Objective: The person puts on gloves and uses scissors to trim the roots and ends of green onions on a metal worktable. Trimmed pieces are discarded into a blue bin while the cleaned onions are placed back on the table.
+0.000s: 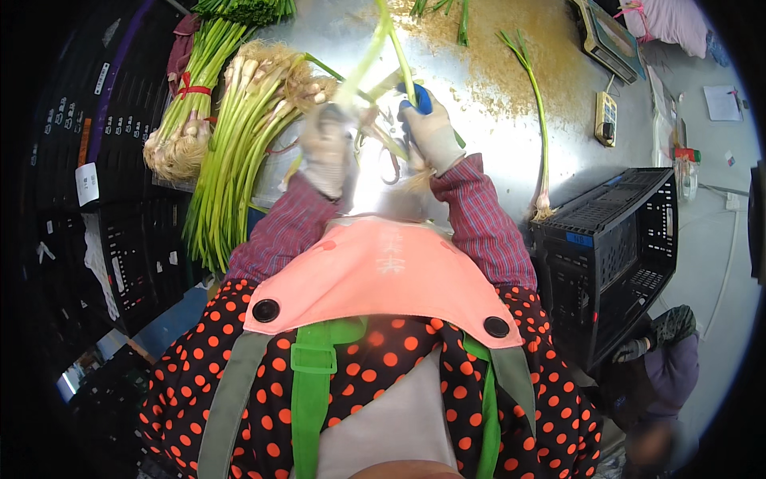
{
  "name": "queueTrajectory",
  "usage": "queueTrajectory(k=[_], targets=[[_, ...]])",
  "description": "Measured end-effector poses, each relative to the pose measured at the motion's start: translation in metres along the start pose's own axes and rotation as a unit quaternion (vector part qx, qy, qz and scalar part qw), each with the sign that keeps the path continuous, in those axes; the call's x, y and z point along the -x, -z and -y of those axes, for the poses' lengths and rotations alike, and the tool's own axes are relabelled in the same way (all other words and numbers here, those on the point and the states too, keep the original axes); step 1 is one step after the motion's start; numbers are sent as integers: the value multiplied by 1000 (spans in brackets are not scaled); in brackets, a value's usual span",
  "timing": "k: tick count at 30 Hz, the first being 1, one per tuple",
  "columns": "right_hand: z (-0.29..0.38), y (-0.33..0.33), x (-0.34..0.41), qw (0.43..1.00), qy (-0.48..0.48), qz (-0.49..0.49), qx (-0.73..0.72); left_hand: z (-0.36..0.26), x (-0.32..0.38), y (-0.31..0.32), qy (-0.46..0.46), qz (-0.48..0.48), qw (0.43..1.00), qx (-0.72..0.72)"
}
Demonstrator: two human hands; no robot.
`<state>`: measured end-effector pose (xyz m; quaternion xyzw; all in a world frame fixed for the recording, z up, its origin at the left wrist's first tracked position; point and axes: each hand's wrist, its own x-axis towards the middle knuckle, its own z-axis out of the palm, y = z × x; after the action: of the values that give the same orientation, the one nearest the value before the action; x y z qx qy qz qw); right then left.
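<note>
My right hand, in a whitish glove with blue fingertips, grips a green garlic stalk; its rooty end hangs below the hand. My left hand, also gloved, is motion-blurred and closed around a pale leaf strip that meets the stalk higher up. Between the hands, on the metal tabletop, lies what looks like scissors, partly hidden by leaf scraps. Left of my left hand is a loose pile of green garlic, bulbs and roots at the far end.
A red-tied garlic bundle lies far left, near stacked black crates. One garlic plant lies to the right. A black crate, a scale and a power strip are at right. Another person is at lower right.
</note>
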<state>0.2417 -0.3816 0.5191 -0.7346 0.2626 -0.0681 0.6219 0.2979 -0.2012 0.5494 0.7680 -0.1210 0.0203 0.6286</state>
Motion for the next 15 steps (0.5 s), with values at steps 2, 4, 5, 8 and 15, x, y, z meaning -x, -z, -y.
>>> queueTrajectory(k=[2, 4, 5, 8, 15], targets=[[-14, 14, -3, 950, 50, -81, 298, -16, -5, 22, 57, -74, 986, 138], [-30, 34, -7, 930, 58, -73, 355, -29, -25, 58, 44, -119, 969, 213], [-40, 44, -8, 921, 44, -53, 384, -33, -28, 76, 19, -153, 961, 230], [-69, 72, -14, 890, 89, -26, 446, -42, -53, 154, -68, -145, 941, 297], [-106, 170, -24, 881, 68, -74, 462, -89, -124, 349, -325, -282, 836, -342]])
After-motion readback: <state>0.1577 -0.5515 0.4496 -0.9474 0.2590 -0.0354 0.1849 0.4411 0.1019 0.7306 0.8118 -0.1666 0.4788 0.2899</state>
